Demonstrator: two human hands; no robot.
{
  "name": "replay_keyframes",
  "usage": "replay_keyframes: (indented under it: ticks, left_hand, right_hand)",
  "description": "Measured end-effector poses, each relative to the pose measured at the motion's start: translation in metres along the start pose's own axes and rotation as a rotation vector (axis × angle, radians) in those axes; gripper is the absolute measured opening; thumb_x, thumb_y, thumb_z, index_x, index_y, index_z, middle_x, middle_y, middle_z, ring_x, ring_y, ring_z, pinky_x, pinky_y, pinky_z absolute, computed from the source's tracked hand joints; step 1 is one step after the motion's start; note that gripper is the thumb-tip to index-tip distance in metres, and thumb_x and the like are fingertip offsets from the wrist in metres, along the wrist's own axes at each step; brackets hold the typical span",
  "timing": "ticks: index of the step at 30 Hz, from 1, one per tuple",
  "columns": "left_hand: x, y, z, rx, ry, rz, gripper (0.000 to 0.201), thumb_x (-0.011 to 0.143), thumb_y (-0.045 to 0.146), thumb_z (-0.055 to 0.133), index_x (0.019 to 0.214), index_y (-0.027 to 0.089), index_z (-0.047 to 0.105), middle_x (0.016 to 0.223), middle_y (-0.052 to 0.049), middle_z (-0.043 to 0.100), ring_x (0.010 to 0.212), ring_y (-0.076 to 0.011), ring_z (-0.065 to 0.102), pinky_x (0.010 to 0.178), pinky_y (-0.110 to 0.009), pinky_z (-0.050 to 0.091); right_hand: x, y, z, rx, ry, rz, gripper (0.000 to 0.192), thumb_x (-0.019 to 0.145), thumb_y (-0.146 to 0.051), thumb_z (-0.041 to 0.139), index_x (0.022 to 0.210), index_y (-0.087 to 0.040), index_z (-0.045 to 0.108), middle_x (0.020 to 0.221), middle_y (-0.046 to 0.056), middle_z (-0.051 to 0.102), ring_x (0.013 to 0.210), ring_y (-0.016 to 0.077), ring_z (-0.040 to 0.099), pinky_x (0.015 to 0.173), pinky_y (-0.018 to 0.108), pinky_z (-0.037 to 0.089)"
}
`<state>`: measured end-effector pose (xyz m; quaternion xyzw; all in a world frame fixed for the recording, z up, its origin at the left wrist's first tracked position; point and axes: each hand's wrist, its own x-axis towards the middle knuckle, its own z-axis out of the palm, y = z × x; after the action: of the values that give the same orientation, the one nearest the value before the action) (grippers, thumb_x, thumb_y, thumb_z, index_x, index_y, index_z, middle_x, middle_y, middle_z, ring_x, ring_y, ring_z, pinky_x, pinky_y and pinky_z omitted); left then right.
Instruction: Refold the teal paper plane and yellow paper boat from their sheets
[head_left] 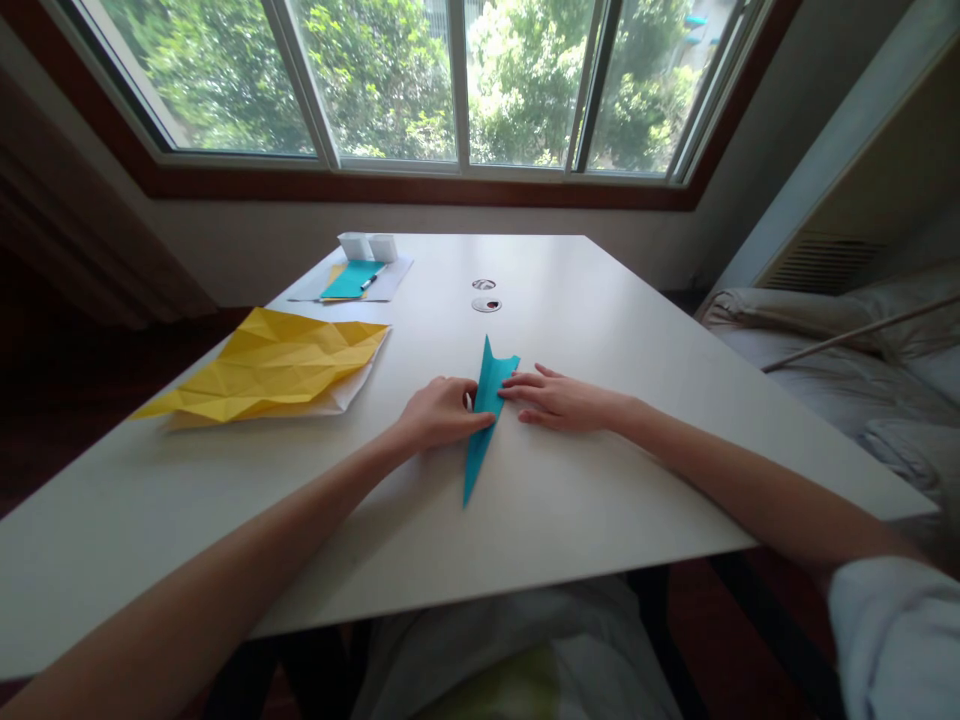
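A folded sheet of turquoise paper (489, 378) lies on the white table in front of me, narrow and pointed at its near end. My left hand (444, 412) grips its left side, thumb on top and the other fingers curled behind the edge. From the right, my right hand (559, 398) lies low over the table with its fingers stretched out and spread. Its fingertips touch the paper's right edge. The underside of the fold is hidden.
Creased yellow paper (277, 360) rests over white sheets at the left. Farther back are flat turquoise paper (354, 280), a pen (371, 281) and small white folded boxes (367, 247). Two round fittings (487, 304) sit in the table (637, 480). A sofa (810, 340) stands right.
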<state>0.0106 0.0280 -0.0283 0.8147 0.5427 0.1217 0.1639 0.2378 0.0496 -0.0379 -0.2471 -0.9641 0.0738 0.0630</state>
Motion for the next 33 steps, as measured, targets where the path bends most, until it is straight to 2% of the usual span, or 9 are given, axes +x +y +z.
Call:
replay_keyframes:
  ticks: [4, 7, 11, 15, 19, 21, 26, 29, 33]
  left_hand:
    - [-0.006, 0.001, -0.004, 0.017, -0.033, -0.025, 0.027, 0.068, 0.045, 0.055, 0.07, 0.019, 0.061, 0.067, -0.001, 0.061, 0.061, -0.0161, 0.054, 0.049, -0.024, 0.034]
    - [-0.01, -0.001, -0.005, -0.047, -0.015, -0.036, 0.026, 0.068, 0.041, 0.055, 0.082, 0.02, 0.062, 0.069, 0.001, 0.062, 0.063, -0.0155, 0.056, 0.053, -0.023, 0.038]
    - [-0.014, -0.002, -0.007, -0.082, 0.025, -0.012, 0.023, 0.071, 0.035, 0.054, 0.087, 0.02, 0.061, 0.07, 0.001, 0.064, 0.064, -0.0146, 0.058, 0.056, -0.023, 0.04]
    - [-0.018, 0.003, -0.01, -0.048, 0.042, 0.015, 0.018, 0.071, 0.027, 0.053, 0.083, 0.019, 0.063, 0.07, 0.0, 0.065, 0.063, -0.0144, 0.059, 0.056, -0.023, 0.04]
    - [-0.021, 0.008, -0.011, -0.071, 0.025, 0.04, 0.021, 0.068, 0.02, 0.053, 0.084, 0.017, 0.066, 0.068, 0.0, 0.065, 0.061, -0.0131, 0.058, 0.056, -0.021, 0.042]
    - [-0.022, 0.009, -0.011, -0.072, 0.016, 0.057, 0.022, 0.068, 0.019, 0.052, 0.085, 0.018, 0.067, 0.067, 0.001, 0.064, 0.06, -0.0122, 0.058, 0.057, -0.021, 0.042]
    - [-0.021, 0.007, -0.013, -0.057, -0.057, 0.114, 0.025, 0.07, 0.017, 0.052, 0.088, 0.019, 0.069, 0.068, 0.001, 0.065, 0.061, -0.0113, 0.058, 0.059, -0.02, 0.043]
    - [-0.021, 0.003, -0.014, -0.05, -0.12, 0.196, 0.026, 0.072, 0.02, 0.054, 0.092, 0.019, 0.069, 0.073, -0.001, 0.065, 0.063, -0.0117, 0.058, 0.061, -0.02, 0.043]
    - [-0.023, -0.001, -0.017, -0.015, -0.187, 0.357, 0.027, 0.078, 0.027, 0.053, 0.099, 0.018, 0.067, 0.078, -0.003, 0.064, 0.066, -0.0128, 0.057, 0.063, -0.021, 0.043]
  right_hand:
    - [-0.004, 0.006, -0.004, -0.085, 0.033, 0.054, 0.045, 0.093, -0.04, 0.032, 0.132, -0.02, 0.042, 0.132, 0.013, 0.048, 0.127, 0.0225, 0.038, 0.107, 0.053, 0.019]
    - [-0.009, 0.012, -0.009, -0.135, 0.051, 0.112, 0.042, 0.093, -0.039, 0.034, 0.127, -0.02, 0.048, 0.126, 0.013, 0.053, 0.12, 0.0245, 0.046, 0.104, 0.055, 0.023]
    - [-0.014, 0.015, -0.01, -0.187, 0.093, 0.157, 0.037, 0.094, -0.034, 0.032, 0.119, -0.021, 0.055, 0.116, 0.01, 0.06, 0.104, 0.0212, 0.057, 0.102, 0.048, 0.029]
    - [-0.011, 0.01, -0.008, -0.297, 0.166, 0.216, 0.038, 0.093, -0.028, 0.034, 0.128, -0.02, 0.046, 0.096, 0.007, 0.066, 0.082, 0.0171, 0.062, 0.094, 0.038, 0.034]
    - [-0.003, 0.003, -0.004, -0.458, 0.175, 0.236, 0.043, 0.093, -0.025, 0.035, 0.136, -0.028, 0.035, 0.081, 0.004, 0.065, 0.069, 0.0152, 0.058, 0.079, 0.031, 0.036]
    - [-0.001, 0.002, -0.003, -0.504, 0.185, 0.226, 0.039, 0.094, -0.025, 0.035, 0.132, -0.029, 0.042, 0.082, 0.005, 0.064, 0.07, 0.0147, 0.057, 0.077, 0.03, 0.034]
    - [-0.003, 0.005, -0.003, -0.542, 0.236, 0.157, 0.028, 0.092, -0.022, 0.039, 0.108, -0.025, 0.062, 0.089, 0.006, 0.062, 0.079, 0.0167, 0.055, 0.077, 0.031, 0.032]
    - [-0.004, 0.008, -0.002, -0.533, 0.281, 0.123, 0.026, 0.091, -0.022, 0.042, 0.102, -0.025, 0.065, 0.095, 0.007, 0.062, 0.083, 0.0176, 0.054, 0.076, 0.031, 0.033]
    - [-0.004, 0.014, 0.002, -0.435, 0.29, 0.076, 0.024, 0.091, -0.02, 0.043, 0.1, -0.023, 0.066, 0.102, 0.006, 0.065, 0.087, 0.0172, 0.057, 0.084, 0.033, 0.035]
